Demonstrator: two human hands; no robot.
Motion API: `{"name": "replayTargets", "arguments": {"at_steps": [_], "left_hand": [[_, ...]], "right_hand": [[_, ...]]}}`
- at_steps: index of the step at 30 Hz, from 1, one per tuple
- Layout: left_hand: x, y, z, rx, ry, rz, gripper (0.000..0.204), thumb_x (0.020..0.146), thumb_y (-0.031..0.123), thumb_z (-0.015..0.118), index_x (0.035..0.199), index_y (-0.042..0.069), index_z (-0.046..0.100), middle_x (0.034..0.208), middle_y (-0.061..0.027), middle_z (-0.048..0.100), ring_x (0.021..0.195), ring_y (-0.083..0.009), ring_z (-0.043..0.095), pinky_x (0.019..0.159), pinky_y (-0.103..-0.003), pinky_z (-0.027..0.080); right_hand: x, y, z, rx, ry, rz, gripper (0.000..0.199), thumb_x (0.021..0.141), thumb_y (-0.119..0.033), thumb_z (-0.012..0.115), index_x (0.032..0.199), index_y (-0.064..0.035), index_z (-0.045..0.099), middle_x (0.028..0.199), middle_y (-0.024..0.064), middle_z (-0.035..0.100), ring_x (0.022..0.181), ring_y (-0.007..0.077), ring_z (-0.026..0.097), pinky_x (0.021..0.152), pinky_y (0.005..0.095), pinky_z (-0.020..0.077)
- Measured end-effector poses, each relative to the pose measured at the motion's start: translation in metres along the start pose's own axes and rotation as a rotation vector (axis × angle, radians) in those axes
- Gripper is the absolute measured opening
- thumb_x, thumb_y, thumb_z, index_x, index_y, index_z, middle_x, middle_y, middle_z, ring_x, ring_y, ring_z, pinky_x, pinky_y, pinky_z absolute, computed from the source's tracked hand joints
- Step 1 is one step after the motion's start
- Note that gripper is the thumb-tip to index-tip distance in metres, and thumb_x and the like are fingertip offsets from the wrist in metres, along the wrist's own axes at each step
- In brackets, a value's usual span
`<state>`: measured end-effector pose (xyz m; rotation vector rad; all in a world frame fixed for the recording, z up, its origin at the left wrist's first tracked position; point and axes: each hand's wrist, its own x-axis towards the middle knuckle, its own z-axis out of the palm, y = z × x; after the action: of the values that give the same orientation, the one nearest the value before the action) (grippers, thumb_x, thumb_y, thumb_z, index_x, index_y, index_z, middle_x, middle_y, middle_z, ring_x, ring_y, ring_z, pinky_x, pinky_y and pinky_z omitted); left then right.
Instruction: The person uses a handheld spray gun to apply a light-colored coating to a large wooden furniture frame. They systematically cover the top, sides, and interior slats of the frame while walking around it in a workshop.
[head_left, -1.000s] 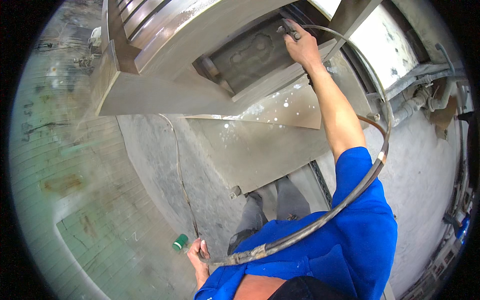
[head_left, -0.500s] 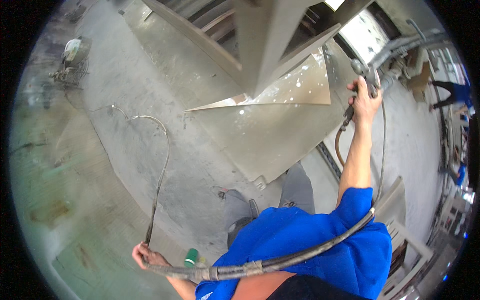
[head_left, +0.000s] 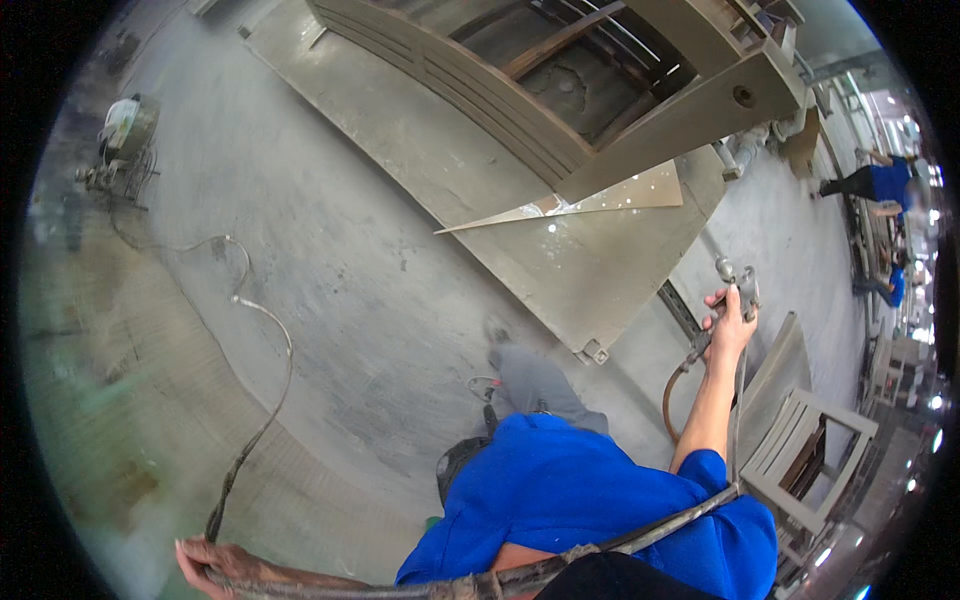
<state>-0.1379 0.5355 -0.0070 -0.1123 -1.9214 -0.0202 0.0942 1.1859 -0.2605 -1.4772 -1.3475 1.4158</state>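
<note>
My right hand (head_left: 732, 322) is closed around a metal spray gun (head_left: 748, 286), held out to the right of the furniture. A thin brown hose (head_left: 668, 400) hangs from the gun. My left hand (head_left: 205, 566), low at the left, grips a taped bundle of hose (head_left: 520, 578), which crosses my body to the right arm. From that hand a dark hose (head_left: 262, 432) runs away over the floor. Ahead stands a large grey-beige furniture frame (head_left: 560, 160) with slatted sides and an open inside. A paint-spotted thin sheet (head_left: 630, 190) lies under its near corner, on a flat grey panel (head_left: 590, 265).
A pump-like machine (head_left: 128, 135) stands far left, joined to the hose. Right of me are a slatted grey frame (head_left: 808, 455) and a leaning panel (head_left: 775, 375). A person in blue (head_left: 888, 182) is at the far right, with another blue-clad person (head_left: 893, 288) nearby.
The view has moved back and turned, so more of the furniture shows. My right hand with the spray gun has come lower and nearer. My left hand has moved left and down with the hose.
</note>
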Motion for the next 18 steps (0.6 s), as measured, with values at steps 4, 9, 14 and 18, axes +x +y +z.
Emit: {"name": "replayTargets", "arguments": {"at_steps": [4, 9, 14, 18], "left_hand": [[0.011, -0.013, 0.139, -0.29, -0.134, 0.194, 0.014, 0.097, 0.003, 0.072, 0.103, -0.009, 0.073, 0.089, -0.015, 0.074, 0.069, -0.0159, 0.065, 0.06, -0.027, 0.055], [0.046, 0.006, 0.293, -0.688, -0.194, 0.172, 0.013, 0.094, -0.001, 0.073, 0.103, -0.01, 0.072, 0.089, -0.0167, 0.075, 0.072, -0.018, 0.068, 0.062, -0.03, 0.057], [0.116, 0.012, 0.499, -0.862, -0.174, 0.303, 0.012, 0.095, -0.001, 0.072, 0.102, -0.011, 0.071, 0.086, -0.0153, 0.073, 0.069, -0.018, 0.065, 0.061, -0.031, 0.055], [0.162, 0.063, 0.688, -1.286, -0.4, 0.074, 0.013, 0.097, 0.002, 0.07, 0.101, -0.011, 0.069, 0.079, -0.0096, 0.068, 0.064, -0.0151, 0.058, 0.057, -0.029, 0.051]], "right_hand": [[-0.062, 0.02, 0.055, 0.03, 0.05, -0.019, 0.054, 0.101, -0.018, 0.062, 0.15, -0.0066, 0.045, 0.09, 0.0065, 0.063, 0.072, 0.0155, 0.066, 0.04, 0.0244, 0.0439], [-0.112, -0.003, 0.189, 0.137, 0.111, 0.044, 0.056, 0.101, -0.016, 0.064, 0.153, -0.0073, 0.043, 0.094, 0.0059, 0.065, 0.073, 0.0146, 0.067, 0.04, 0.0228, 0.0456], [-0.06, -0.074, 0.357, 0.257, 0.325, -0.003, 0.057, 0.101, -0.01, 0.061, 0.154, -0.0061, 0.041, 0.095, 0.0049, 0.065, 0.071, 0.0116, 0.065, 0.043, 0.0234, 0.0476], [0.009, -0.104, 0.472, 0.193, 0.604, 0.039, 0.057, 0.1, -0.009, 0.059, 0.154, -0.0075, 0.043, 0.097, 0.005, 0.067, 0.069, 0.0112, 0.065, 0.044, 0.0258, 0.05]]}}
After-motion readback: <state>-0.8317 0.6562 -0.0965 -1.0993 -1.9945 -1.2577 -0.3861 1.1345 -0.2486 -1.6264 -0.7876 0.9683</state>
